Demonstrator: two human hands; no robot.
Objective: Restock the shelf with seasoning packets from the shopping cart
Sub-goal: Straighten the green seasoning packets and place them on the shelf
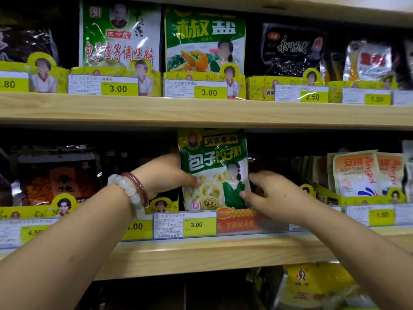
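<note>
Placing step: both hands, left hand (166, 175) and right hand (271, 195), pinch the green packet (214, 168) upright above the 3.00 price tag (185, 224); next, seating it down and letting go.

Bare forearms, two bracelets on the left wrist

The person is wearing no sleeves that show: both forearms are reaching in bare. Just behind the left hand (165, 175), the wrist is carrying a pale, milky beaded bracelet (130, 193) and, nearer that hand, a smooth dark-red bangle (139, 186). The right hand (274, 198) is wearing nothing.

Grocery shop: wooden shelves (201, 113) w/ price tags (209, 92), seasoning packets (204, 43).
</note>
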